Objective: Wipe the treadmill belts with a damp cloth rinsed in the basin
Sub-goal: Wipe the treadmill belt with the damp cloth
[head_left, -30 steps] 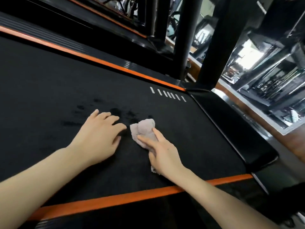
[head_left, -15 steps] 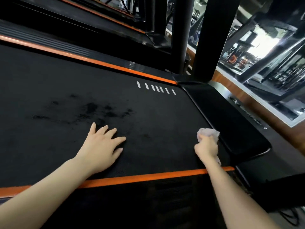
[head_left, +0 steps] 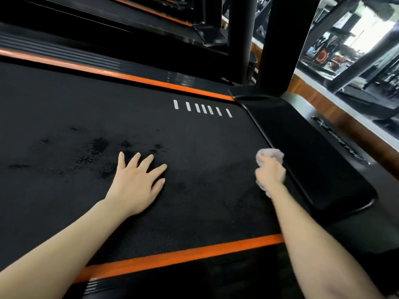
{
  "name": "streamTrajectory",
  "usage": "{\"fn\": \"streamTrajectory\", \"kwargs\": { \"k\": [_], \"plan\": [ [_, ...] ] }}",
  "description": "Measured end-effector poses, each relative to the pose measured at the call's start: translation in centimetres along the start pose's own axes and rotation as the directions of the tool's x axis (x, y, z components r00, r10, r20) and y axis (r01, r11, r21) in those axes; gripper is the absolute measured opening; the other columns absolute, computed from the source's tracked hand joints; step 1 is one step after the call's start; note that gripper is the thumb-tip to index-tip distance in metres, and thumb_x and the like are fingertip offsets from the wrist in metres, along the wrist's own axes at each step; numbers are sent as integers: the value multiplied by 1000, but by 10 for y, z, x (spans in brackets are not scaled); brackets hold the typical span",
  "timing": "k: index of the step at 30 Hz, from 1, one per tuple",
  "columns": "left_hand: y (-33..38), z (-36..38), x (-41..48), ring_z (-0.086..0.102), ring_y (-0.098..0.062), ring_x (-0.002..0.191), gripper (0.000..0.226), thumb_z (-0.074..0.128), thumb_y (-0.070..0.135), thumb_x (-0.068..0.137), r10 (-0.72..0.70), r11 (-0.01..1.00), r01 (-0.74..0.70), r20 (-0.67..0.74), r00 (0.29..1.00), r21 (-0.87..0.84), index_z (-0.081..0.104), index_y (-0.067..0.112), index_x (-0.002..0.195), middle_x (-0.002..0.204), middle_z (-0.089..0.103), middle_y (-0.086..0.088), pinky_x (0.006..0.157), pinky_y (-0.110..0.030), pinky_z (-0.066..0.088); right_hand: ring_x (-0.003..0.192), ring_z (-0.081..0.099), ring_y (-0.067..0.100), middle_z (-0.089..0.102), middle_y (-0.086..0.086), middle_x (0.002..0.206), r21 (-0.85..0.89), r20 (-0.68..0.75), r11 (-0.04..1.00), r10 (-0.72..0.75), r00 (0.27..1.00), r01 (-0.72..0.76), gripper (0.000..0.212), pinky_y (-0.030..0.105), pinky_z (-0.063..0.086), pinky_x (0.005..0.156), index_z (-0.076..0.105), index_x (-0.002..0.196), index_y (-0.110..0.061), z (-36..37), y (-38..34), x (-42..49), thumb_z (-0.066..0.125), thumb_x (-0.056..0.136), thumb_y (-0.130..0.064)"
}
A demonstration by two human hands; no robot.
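Black textured treadmill belt (head_left: 205, 147) lay open between the flat left hand (head_left: 136, 184) and the right hand (head_left: 269, 171), which gripped a pale crumpled cloth (head_left: 272, 153). A raised glossy black end cover (head_left: 313, 152) blocked the way just beside the right hand; a black upright post (head_left: 278, 46) stood behind it.

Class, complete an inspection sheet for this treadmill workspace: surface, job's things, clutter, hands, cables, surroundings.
Surface: black treadmill belt; dark damp-looking patches near the left hand; white marks towards the black end cover.
Job's things: cloth, bunched, at the belt's edge beside the end cover; basin not in view.
Clutter: nothing seen.
Hands: left hand flat on belt, fingers spread; right hand grips the cloth.
Cables: nothing seen.
Surroundings: black uprights, another treadmill beyond, gym equipment to the right.
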State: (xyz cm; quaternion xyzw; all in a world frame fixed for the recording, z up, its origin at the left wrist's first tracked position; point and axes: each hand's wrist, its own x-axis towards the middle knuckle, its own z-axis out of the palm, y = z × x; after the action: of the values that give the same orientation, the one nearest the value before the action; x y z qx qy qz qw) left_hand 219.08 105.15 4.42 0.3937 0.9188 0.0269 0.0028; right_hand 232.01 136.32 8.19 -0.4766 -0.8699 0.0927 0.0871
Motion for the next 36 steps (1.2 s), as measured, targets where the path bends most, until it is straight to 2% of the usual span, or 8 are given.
{"fn": "streamTrajectory", "kwargs": {
  "k": [3,7,13,17,22,27,34,36],
  "plan": [
    [3,2,18,44,-39,127,66,10,52,89,-12,1000,12,-58,998,11,54,27,132,137,53,-7,107,-64,14,124,45,37,46,18,136,186,13,913,-373,928,364,50,33,36,101,51,134,-14,45,-84,-44,51,87,3],
    [4,0,44,30,-34,137,53,16,46,98,-32,997,35,-52,998,70,38,28,142,150,36,-1,109,-62,4,122,48,39,45,17,143,170,11,557,-826,563,813,68,43,42,101,57,132,-28,67,-93,-61,49,77,12],
    [3,4,57,51,-43,117,55,24,43,90,-22,1000,22,-62,998,7,62,20,123,125,61,-8,100,-68,29,118,53,31,49,9,138,4,-22,989,-148,989,148,63,33,44,97,46,139,-23,17,1,75,44,84,7],
    [4,7,56,53,-43,116,53,27,42,89,-33,999,32,-74,997,-19,64,20,121,122,62,-8,99,-68,30,117,50,25,48,10,135,186,20,950,-260,965,252,58,21,34,95,38,143,-12,42,-72,30,45,87,3],
    [1,8,53,55,-41,115,51,29,42,89,-37,999,35,-88,995,-22,64,22,121,122,64,-6,96,-70,30,140,32,21,35,1,153,138,61,614,-788,612,777,64,27,22,116,50,136,-36,68,-72,-3,45,90,7],
    [4,6,55,54,-42,115,52,29,41,89,-36,999,34,-111,993,-22,64,21,121,122,63,-7,99,-69,28,123,49,31,45,5,143,71,15,954,-292,956,291,67,39,43,101,44,140,-36,46,-40,87,42,86,3],
    [4,10,55,52,-42,118,54,27,42,88,-40,999,40,-124,992,-6,62,22,124,127,61,-8,100,-69,24,138,33,24,39,4,150,159,82,717,-695,714,679,56,30,24,112,49,139,-27,44,-26,-28,42,91,0],
    [4,9,55,50,-42,121,54,27,42,89,-36,999,36,-117,992,-9,60,23,127,130,59,-8,101,-69,21,130,39,15,47,-7,141,58,62,767,-641,765,638,47,26,28,110,53,134,-38,31,18,-4,36,93,-23]
  ]
}}
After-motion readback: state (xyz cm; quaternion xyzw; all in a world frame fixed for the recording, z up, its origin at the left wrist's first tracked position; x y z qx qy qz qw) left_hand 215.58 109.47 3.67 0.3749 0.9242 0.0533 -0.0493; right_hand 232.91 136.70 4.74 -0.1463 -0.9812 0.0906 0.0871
